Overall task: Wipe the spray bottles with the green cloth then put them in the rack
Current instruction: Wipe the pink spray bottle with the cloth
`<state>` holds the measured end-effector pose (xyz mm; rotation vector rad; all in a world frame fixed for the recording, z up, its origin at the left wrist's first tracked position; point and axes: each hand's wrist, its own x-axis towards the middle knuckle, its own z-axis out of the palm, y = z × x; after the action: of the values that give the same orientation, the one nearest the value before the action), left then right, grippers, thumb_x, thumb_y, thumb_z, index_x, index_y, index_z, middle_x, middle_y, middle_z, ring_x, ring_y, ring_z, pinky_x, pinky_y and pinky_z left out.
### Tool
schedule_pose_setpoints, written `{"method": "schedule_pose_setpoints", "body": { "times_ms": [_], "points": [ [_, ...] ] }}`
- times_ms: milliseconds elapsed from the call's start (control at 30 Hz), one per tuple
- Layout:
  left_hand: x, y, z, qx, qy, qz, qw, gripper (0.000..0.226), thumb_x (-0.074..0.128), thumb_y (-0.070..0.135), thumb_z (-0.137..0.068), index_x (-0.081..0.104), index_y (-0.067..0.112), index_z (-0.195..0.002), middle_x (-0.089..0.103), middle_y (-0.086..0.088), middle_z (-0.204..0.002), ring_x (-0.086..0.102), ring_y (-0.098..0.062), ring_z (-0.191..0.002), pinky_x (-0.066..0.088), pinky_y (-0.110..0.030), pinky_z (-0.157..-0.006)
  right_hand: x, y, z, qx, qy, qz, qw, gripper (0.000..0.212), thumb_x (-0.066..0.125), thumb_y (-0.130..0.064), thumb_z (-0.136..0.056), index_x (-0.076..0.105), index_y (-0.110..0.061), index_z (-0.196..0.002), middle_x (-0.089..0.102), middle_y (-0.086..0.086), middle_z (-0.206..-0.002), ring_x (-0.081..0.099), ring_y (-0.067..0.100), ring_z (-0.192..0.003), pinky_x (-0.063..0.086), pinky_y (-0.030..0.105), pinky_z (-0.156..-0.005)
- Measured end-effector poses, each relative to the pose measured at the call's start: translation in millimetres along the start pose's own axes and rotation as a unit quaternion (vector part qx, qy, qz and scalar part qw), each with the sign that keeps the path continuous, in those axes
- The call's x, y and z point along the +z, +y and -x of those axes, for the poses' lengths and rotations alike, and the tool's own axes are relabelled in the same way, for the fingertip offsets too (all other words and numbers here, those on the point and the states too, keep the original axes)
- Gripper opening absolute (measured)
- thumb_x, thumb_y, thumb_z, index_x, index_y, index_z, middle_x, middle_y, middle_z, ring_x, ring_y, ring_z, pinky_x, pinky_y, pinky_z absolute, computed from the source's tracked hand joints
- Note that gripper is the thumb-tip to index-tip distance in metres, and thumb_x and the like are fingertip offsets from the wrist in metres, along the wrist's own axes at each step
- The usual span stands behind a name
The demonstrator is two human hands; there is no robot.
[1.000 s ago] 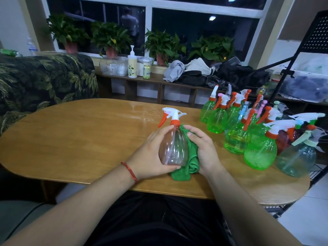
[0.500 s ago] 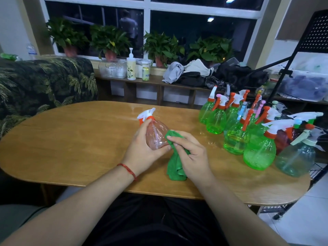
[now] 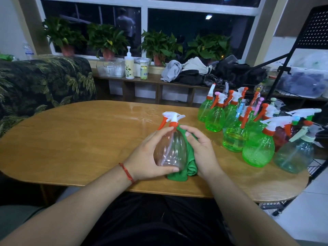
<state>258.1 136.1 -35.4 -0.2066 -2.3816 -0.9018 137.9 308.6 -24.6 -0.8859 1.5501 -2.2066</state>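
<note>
oval wood-grain table [image 3: 71, 139] beneath a dark window [image 3: 195, 27] — left hand [image 3: 147, 157] grips an upright clear ribbed spray bottle [image 3: 171, 150]; right hand [image 3: 202, 150] presses the soft green cloth [image 3: 190, 167] against it.

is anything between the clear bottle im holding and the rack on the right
Yes. The cluster of other bottles at the table's right end stands between the clear bottle, gripped by the left hand, and the rack beyond that edge. It would probably need lifting over or round them.
</note>
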Motion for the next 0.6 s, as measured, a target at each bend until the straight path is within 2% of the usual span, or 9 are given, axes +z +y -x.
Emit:
{"method": "schedule_pose_setpoints", "body": {
  "times_ms": [100, 200, 300, 400, 500, 567, 600],
  "points": [
    [-1, 5, 1, -0.015, -0.008, 0.052, 0.999, 0.113, 0.1, 0.039, -0.07, 0.034, 0.034, -0.162, 0.051, 0.018, -0.156, 0.052, -0.007, -0.143, 0.045, -0.036, -0.119, 0, -8, 1, 0.055, -0.026, -0.108, 0.992, 0.027, 0.053, -0.008, -0.108, 0.074, -0.013, -0.124, 0.075, 0.017, -0.122, 0.074, 0.029, -0.102, 0.065, 0.045, -0.085],
    [-1, 5, -1, -0.032, -0.024, 0.064, 0.997, 0.112, 0.098, 0.042, -0.072, 0.031, 0.041, -0.161, 0.051, 0.02, -0.154, 0.053, -0.005, -0.141, 0.047, -0.036, -0.118, 0, -9, 0, 0.071, -0.029, -0.123, 0.99, 0.029, 0.053, -0.007, -0.108, 0.07, -0.007, -0.132, 0.074, 0.02, -0.125, 0.073, 0.031, -0.103, 0.065, 0.047, -0.088],
    [0, 2, -2, -0.042, -0.028, 0.031, 0.998, 0.116, 0.098, 0.052, -0.068, 0.029, 0.046, -0.161, 0.045, 0.016, -0.157, 0.044, -0.005, -0.146, 0.041, -0.039, -0.122, -1, -6, -1, 0.067, -0.019, -0.109, 0.992, 0.029, 0.054, -0.007, -0.108, 0.068, -0.003, -0.134, 0.074, 0.021, -0.126, 0.072, 0.033, -0.106, 0.064, 0.05, -0.092],
    [1, -2, -1, -0.039, -0.031, -0.003, 0.999, 0.12, 0.099, 0.054, -0.067, 0.027, 0.04, -0.163, 0.041, 0.015, -0.157, 0.038, -0.004, -0.149, 0.036, -0.04, -0.125, -2, -3, -1, 0.055, -0.005, -0.072, 0.996, 0.027, 0.057, -0.007, -0.108, 0.072, -0.006, -0.129, 0.074, 0.02, -0.127, 0.073, 0.035, -0.109, 0.062, 0.052, -0.095],
    [2, -3, -1, -0.048, -0.015, -0.002, 0.999, 0.12, 0.097, 0.057, -0.068, 0.025, 0.042, -0.163, 0.04, 0.017, -0.158, 0.038, -0.003, -0.149, 0.038, -0.042, -0.125, -2, 3, -2, 0.022, 0.009, -0.012, 1.0, 0.026, 0.059, -0.008, -0.107, 0.079, -0.015, -0.122, 0.075, 0.014, -0.128, 0.071, 0.035, -0.118, 0.059, 0.054, -0.101],
    [3, -5, -1, -0.056, 0.004, -0.003, 0.998, 0.119, 0.096, 0.059, -0.068, 0.025, 0.043, -0.163, 0.04, 0.018, -0.159, 0.038, -0.003, -0.15, 0.039, -0.042, -0.124, -2, 6, -3, -0.03, 0.01, 0.061, 0.998, 0.029, 0.059, -0.006, -0.107, 0.081, -0.02, -0.121, 0.074, 0.005, -0.129, 0.068, 0.027, -0.126, 0.056, 0.049, -0.107],
    [4, -6, -2, -0.066, 0.016, -0.005, 0.998, 0.119, 0.095, 0.061, -0.068, 0.025, 0.043, -0.163, 0.04, 0.018, -0.159, 0.038, -0.004, -0.149, 0.039, -0.042, -0.124, -1, 7, -2, -0.06, 0.007, 0.099, 0.993, 0.03, 0.06, -0.004, -0.107, 0.081, -0.019, -0.121, 0.073, 0.0, -0.129, 0.067, 0.021, -0.127, 0.054, 0.042, -0.11]
  ]
}}
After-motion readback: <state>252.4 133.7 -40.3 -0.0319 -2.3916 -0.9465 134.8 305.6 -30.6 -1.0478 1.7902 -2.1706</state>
